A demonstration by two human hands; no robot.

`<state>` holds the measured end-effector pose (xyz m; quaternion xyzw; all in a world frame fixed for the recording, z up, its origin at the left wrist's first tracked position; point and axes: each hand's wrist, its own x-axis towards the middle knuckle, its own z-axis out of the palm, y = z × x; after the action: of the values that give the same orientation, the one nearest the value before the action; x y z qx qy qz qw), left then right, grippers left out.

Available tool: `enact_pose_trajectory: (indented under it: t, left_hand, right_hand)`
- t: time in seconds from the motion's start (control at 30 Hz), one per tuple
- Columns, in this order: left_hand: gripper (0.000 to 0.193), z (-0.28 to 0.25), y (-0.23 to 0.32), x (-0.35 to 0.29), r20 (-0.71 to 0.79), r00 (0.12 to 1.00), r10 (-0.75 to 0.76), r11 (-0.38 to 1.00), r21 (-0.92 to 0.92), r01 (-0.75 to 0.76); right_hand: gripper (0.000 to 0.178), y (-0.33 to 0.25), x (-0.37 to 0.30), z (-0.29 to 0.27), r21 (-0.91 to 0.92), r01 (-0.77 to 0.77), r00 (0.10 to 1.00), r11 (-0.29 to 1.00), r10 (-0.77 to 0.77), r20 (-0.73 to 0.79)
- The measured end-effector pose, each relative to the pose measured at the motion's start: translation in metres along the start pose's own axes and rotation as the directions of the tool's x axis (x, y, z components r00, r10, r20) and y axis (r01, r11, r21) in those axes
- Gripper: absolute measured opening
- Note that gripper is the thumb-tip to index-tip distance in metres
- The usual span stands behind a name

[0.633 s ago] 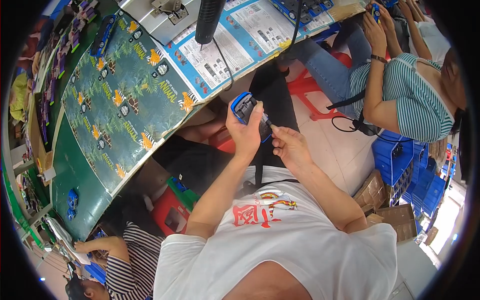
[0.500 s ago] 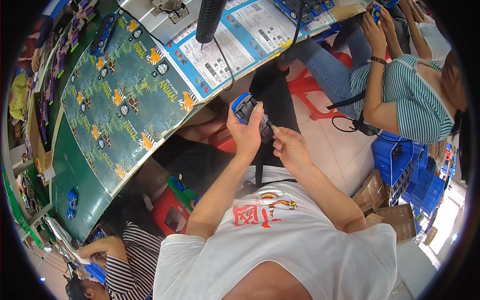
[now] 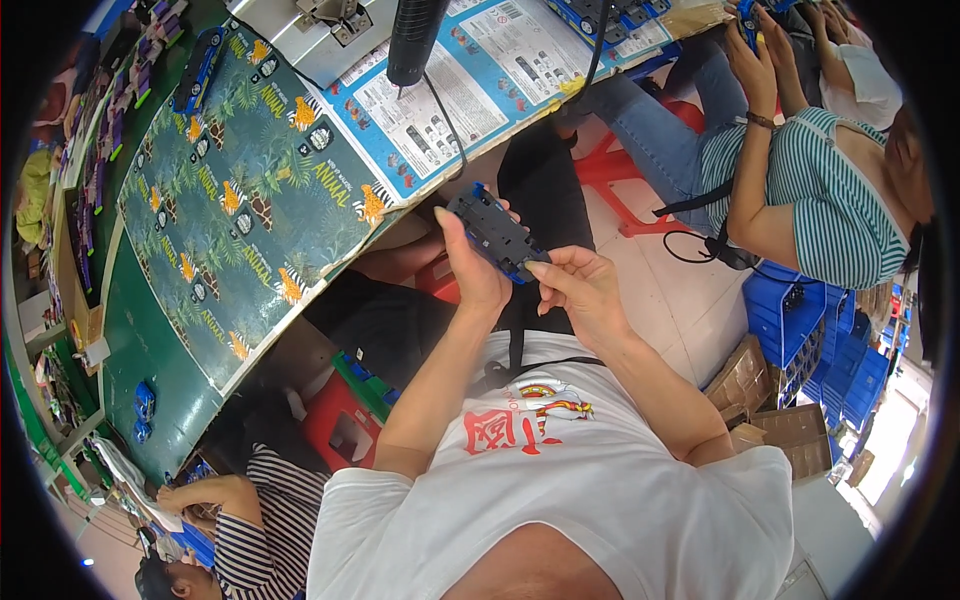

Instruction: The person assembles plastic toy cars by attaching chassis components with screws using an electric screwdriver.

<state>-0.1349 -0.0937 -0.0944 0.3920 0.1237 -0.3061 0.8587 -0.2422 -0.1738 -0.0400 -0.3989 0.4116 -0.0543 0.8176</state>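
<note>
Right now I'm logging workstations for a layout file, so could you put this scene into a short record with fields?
Left hand: holds a blue-edged black plastic toy piece
Right hand: thumb at the piece's lower end
Worktop covering: animal-print sheet beside a blue-and-white printed sheet
Above worktop: black cylindrical tool, thin tip downward
Neighbour, right: person in green-and-white striped top
Neighbour, lower left: person in dark striped top
Storage, right: blue plastic crates, cardboard boxes
</note>
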Motion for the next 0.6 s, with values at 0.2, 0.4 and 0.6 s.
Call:
enact_pose_trajectory:
  t: [0.2,0.4,0.6]
  left_hand:
    - [0.085,0.001,0.002,0.001,0.035,0.998,-0.049,0.996,-0.070,0.052]
    - [0.070,0.005,0.001,0.000,0.048,0.994,-0.096,0.987,-0.128,0.102]
    - [0.055,0.000,-0.003,-0.007,0.118,0.987,-0.109,0.992,-0.043,0.115]
  right_hand:
    - [0.010,-0.007,-0.010,0.003,-0.096,0.264,0.964,0.960,-0.261,0.045]
    - [0.016,-0.039,-0.006,-0.008,-0.280,0.642,0.753,0.714,-0.655,0.055]
    - [0.027,-0.082,0.005,-0.022,-0.662,0.727,0.116,-0.182,-0.918,0.380]
